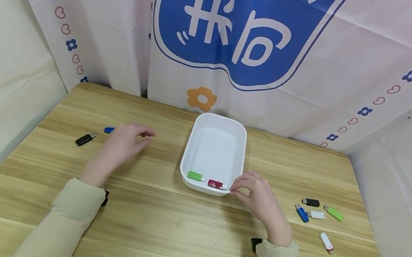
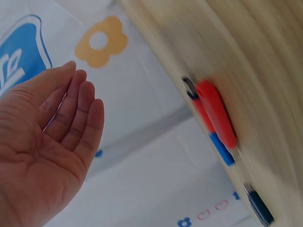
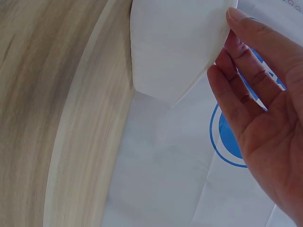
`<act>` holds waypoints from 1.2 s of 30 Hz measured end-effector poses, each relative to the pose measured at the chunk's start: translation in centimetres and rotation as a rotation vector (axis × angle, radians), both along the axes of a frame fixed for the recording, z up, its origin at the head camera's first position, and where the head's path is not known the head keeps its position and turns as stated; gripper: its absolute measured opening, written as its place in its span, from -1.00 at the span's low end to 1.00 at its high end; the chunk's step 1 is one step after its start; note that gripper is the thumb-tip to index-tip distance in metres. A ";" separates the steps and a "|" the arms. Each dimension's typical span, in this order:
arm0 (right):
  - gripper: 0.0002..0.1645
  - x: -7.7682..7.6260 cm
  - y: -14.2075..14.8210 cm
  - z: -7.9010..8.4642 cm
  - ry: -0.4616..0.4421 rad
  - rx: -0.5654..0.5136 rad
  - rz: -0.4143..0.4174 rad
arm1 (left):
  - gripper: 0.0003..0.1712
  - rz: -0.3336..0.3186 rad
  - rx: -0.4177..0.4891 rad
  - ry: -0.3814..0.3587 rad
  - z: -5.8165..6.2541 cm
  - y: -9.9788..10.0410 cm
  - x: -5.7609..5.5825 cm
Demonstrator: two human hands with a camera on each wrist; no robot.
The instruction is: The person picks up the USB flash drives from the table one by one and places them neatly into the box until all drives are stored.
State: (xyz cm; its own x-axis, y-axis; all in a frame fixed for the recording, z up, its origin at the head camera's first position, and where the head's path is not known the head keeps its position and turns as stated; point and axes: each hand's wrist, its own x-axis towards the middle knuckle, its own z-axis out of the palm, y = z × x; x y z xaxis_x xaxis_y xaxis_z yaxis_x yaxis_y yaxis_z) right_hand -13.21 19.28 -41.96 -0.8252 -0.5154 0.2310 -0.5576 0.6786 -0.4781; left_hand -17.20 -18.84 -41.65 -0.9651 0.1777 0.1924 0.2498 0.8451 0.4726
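Head view: we see a glossy red USB stick with a metal plug lying beside a bright green USB stick at the near end of a white, round-cornered rectangular tray. The right hand bends its fingertips to the tray's near right corner; we cannot tell whether they pinch anything. The left hand is empty, fingers loosely curved. We suggest a light touch, keeping the tray still and both sticks aligned.

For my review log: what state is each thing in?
White tray: upright, uncovered
Green USB stick in tray: connector exposed
Red stick in tray: connector exposed
Left hand: empty
Left black stick: connector exposed
Left blue stick: partly hidden
Left red item: lying flat, blurred
Right hand: at tray rim, grip unclear
Five right-side sticks: connectors exposed
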 end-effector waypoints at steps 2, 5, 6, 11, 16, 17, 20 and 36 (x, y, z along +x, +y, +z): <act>-0.88 0.0 0.1 -0.1 0.002 -0.003 0.001 | -0.74 0.004 -0.004 -0.017 0.0 -0.8 0.0; -0.87 -0.1 0.1 -0.1 0.010 -0.010 0.006 | -0.70 0.006 -0.009 -0.053 -0.1 -1.9 -0.1; -0.87 -0.1 0.1 -0.1 0.010 -0.011 0.006 | -0.69 0.003 -0.008 -0.066 -0.2 -2.2 -0.1; -0.88 -0.1 0.1 -0.1 0.004 -0.013 0.008 | -0.65 -0.004 -0.032 -0.122 -0.7 -3.7 -0.4; -0.90 -0.1 0.0 0.1 -0.021 -0.007 -0.003 | -0.64 -0.004 -0.076 -0.158 -1.0 -4.5 -0.6; -0.90 -0.1 0.0 0.2 -0.024 -0.008 -0.005 | -0.63 -0.004 -0.082 -0.169 -1.1 -4.6 -0.6; -0.90 -0.1 0.0 0.2 -0.015 -0.012 0.000 | -0.61 -0.009 -0.104 -0.210 -1.2 -5.0 -0.7; -0.88 -0.1 0.2 0.0 0.015 -0.014 0.017 | -0.57 -0.030 -0.176 -0.238 -1.6 -5.8 -1.1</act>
State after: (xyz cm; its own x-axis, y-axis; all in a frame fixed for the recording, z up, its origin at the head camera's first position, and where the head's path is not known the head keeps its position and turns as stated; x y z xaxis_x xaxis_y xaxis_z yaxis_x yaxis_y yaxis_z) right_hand -13.31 19.47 -41.95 -0.8127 -0.5259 0.2507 -0.5763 0.6620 -0.4792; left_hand -18.29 -24.63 -43.24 -0.9732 0.2172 -0.0756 0.1753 0.9133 0.3676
